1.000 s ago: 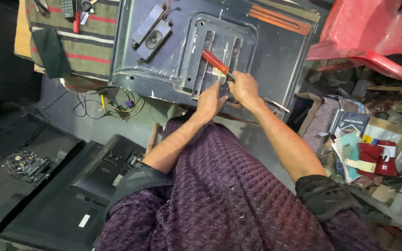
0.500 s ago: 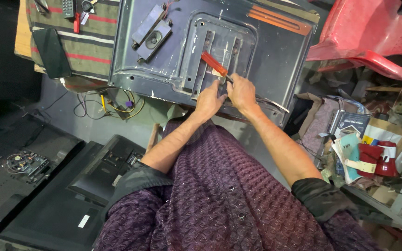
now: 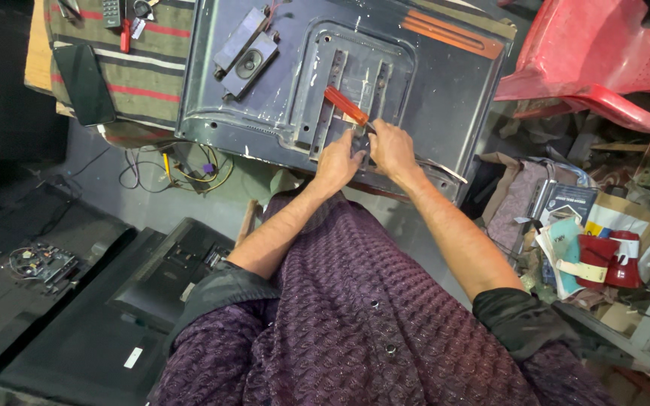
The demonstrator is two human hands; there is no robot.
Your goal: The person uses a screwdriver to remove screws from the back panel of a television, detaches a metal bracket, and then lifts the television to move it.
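A large dark grey television back panel [image 3: 445, 83] lies face down in front of me. My right hand [image 3: 391, 146] grips a screwdriver with a red-orange handle [image 3: 346, 105], its tip down on the raised mounting bracket [image 3: 340, 83] at the panel's near edge. My left hand [image 3: 340, 162] rests on the panel right beside the right hand, its fingers curled by the screwdriver's tip; whether it holds anything is hidden. A loose speaker module [image 3: 244, 54] lies on the panel at the upper left.
A striped cloth [image 3: 152, 64] with a dark phone [image 3: 84, 83] and small tools lies at the upper left. A red plastic chair [image 3: 603, 60] stands at the upper right. Black television shells [image 3: 77, 316] lie at the lower left, cables [image 3: 182, 165] beside them. Books and clutter [image 3: 588, 240] pile up at right.
Both hands stay at the same spot on the bracket. The screwdriver's handle has tilted slightly; the hands have shifted only a little.
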